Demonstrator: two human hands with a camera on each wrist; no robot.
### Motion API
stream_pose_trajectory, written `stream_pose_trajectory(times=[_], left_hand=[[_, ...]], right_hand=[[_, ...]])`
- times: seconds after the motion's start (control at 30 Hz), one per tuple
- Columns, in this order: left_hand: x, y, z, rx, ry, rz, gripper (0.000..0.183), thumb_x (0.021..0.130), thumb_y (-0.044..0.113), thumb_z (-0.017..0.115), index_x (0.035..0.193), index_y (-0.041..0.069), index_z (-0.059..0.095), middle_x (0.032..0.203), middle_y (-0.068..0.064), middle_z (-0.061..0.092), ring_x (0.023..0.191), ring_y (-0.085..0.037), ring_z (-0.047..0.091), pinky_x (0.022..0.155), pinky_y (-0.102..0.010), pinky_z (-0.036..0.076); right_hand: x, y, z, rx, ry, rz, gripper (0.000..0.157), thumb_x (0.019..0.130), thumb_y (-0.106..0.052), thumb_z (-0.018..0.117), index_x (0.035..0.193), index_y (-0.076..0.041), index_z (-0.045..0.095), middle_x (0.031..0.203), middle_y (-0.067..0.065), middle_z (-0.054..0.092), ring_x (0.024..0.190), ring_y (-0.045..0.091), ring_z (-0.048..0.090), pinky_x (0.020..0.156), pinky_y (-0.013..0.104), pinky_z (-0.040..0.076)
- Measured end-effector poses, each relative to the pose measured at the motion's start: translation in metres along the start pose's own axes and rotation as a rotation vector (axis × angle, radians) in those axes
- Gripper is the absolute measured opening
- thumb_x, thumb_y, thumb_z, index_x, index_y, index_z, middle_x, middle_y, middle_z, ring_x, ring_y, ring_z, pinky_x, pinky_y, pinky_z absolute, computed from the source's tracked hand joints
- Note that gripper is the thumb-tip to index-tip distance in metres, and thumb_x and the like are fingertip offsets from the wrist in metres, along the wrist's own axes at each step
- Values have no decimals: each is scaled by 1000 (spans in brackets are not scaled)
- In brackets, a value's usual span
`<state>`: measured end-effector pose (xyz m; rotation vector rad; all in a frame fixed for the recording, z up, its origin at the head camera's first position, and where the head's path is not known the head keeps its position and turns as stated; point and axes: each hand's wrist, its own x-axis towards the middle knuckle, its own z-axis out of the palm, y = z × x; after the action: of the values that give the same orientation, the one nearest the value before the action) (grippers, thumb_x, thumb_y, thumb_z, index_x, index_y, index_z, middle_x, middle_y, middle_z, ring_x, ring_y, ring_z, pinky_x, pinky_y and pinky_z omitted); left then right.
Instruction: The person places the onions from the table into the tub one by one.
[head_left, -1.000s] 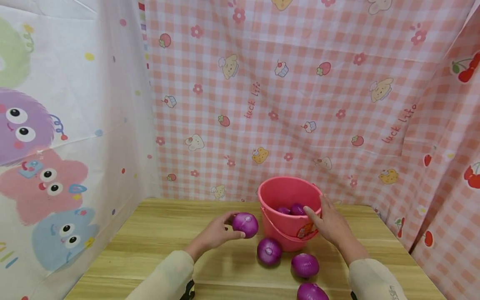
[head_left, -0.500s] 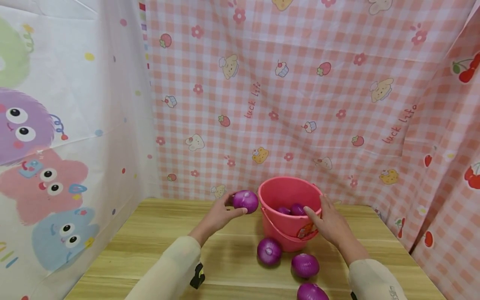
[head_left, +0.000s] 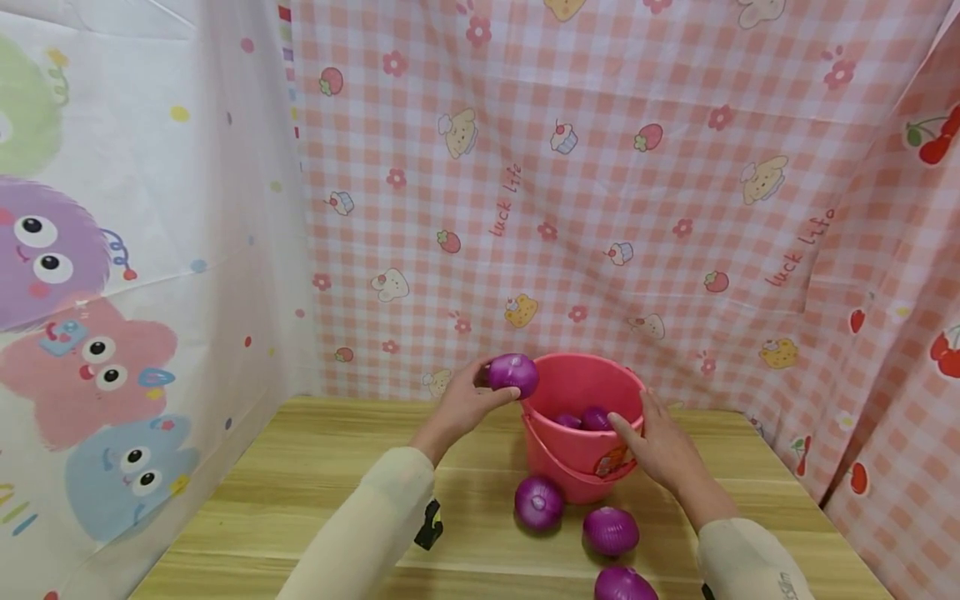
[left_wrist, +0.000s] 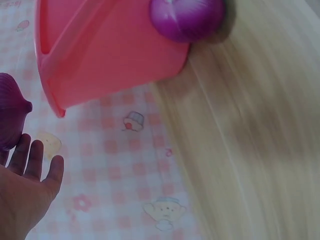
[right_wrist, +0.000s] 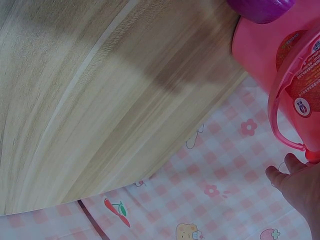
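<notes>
My left hand holds a purple onion up at the left rim of a pink bucket, thumb below it and fingers behind. In the left wrist view that onion shows at the left edge, beside the tilted-looking bucket wall. My right hand grips the bucket's right rim, its thumb over the edge; in the right wrist view the fingertips of this hand are close to where the handle joins. Inside the bucket lie purple onions, partly hidden by the front rim.
Several purple onions stand on the wooden table: one onion close in front of the bucket, another onion to its right, and a third onion cut off by the bottom edge. A pink checked curtain hangs behind.
My left hand has lifted the onion from low beside the bucket up to rim height, then shifted right to the rim. The right hand, bucket and table onions stay put.
</notes>
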<state>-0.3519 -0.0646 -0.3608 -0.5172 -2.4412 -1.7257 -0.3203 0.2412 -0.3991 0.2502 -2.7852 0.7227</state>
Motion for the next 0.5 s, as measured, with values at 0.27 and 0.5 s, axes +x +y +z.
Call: stream_pose_trajectory(times=[0.27,0.5], left_hand=[[10,15,18,25,11,-16,75,68,49,74,131,21,45,115,0,56,103,-17,52,84,-37,45],[19,21,29,56,28,-18,72,69,48,73,130,23,45,119,0,55,104,-16,52,84,-35,46]], right_hand=[[1,1,1,0,-5,4,90,87,-66,28,143,2,9,146,26,11,128,46,16,98,62,19],[0,1,0,-1,-8,6,90,87,-66,28,143,2,8,146,26,11,129,46,15,99,62,18]])
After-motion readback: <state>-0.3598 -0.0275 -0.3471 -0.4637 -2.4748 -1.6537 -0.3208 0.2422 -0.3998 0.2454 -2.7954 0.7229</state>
